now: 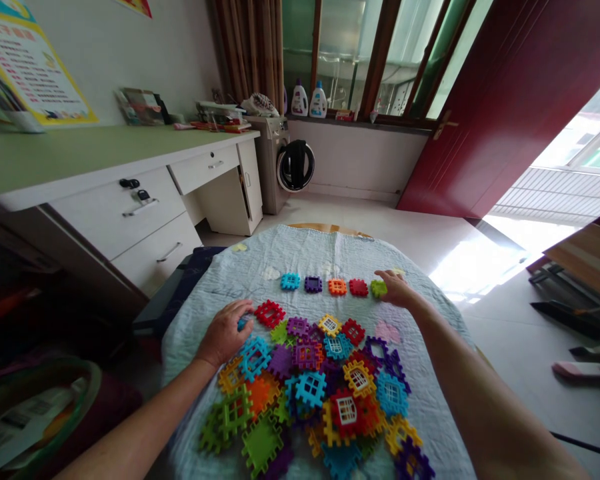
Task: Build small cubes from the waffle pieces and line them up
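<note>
A heap of colourful interlocking plastic tiles lies on a round table under a pale blue cloth. Beyond the heap runs a row of small tiles: blue, purple, orange, red and green. My right hand reaches to the right end of the row, its fingers closed on the green tile. My left hand rests at the heap's left edge, fingers curled over a small blue tile beside a red tile.
A white desk with drawers stands to the left, keys in one lock. A washing machine is at the back, a red door to the right. A dark chair sits against the table's left side. A basket lies lower left.
</note>
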The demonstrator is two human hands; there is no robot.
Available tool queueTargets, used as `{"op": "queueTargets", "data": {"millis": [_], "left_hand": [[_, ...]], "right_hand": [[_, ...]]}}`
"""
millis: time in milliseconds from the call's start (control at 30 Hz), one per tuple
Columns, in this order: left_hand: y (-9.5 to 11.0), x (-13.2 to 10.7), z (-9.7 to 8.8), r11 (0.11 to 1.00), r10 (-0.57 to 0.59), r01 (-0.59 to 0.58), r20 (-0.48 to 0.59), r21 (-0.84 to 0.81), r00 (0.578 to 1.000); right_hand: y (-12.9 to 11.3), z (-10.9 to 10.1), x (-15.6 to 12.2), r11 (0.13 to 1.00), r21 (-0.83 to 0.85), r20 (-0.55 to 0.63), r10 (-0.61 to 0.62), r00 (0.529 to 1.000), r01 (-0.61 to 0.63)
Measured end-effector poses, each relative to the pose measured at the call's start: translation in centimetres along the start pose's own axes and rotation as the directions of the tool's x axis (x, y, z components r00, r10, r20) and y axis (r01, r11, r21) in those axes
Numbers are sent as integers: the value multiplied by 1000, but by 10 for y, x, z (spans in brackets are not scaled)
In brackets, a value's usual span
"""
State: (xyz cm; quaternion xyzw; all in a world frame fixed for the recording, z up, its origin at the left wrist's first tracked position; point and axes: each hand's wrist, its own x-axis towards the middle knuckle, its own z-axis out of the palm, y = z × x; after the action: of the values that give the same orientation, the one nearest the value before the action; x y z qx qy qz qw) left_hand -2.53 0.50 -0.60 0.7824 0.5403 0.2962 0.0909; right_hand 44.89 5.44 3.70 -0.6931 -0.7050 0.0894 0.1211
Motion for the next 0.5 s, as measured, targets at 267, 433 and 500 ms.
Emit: {"op": "queueTargets", "data": {"millis": [267,433,500], "left_hand": [[2,0,-1,1000,-5,4,24,22,1000],[2,0,-1,999,9,-10,25,32,1000],[2,0,0,999,11,-12,24,34,1000]], "right_hand": [[-74,15,-63,951,203,-7,-236,972,233],[-126,23,-77,962,141,108,-249,962,233],[-137,20,-75,966,121,113,-241,964,227]]}}
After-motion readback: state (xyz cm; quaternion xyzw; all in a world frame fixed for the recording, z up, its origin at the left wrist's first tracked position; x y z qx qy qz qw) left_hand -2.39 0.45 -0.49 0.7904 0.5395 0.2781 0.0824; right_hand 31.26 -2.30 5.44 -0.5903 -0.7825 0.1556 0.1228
